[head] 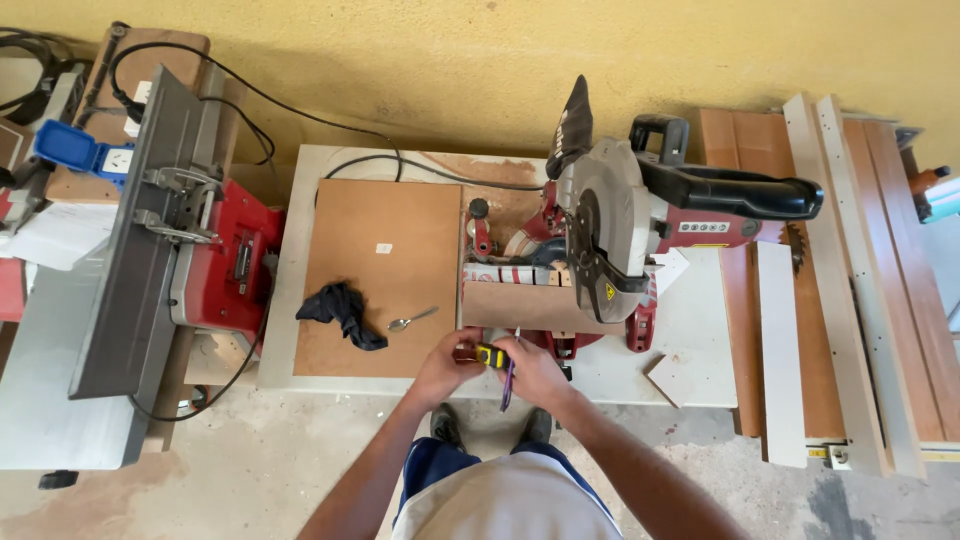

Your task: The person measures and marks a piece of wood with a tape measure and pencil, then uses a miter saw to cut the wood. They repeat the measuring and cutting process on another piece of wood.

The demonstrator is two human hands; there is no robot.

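1. Both hands are meeting at the bench edge: the left hand (443, 362) is curling round a yellow tape measure (490, 355), fingers closed on its case.
2. The right hand (532, 368) is touching the tape too and pinching a purple pen (508, 385), tip hanging down.
3. The tape is sitting right in front of a brown board (520, 305) that's lying under the mitre saw (610, 225).
4. My take: keeping the tape flat and square to the board edge, and marking with the pen upright, would give a cleaner line.
5. Further out on the bench (700, 340), a black rag (343, 310) and a spoon (412, 319) are lying on a bigger panel (385, 250), left of the saw.
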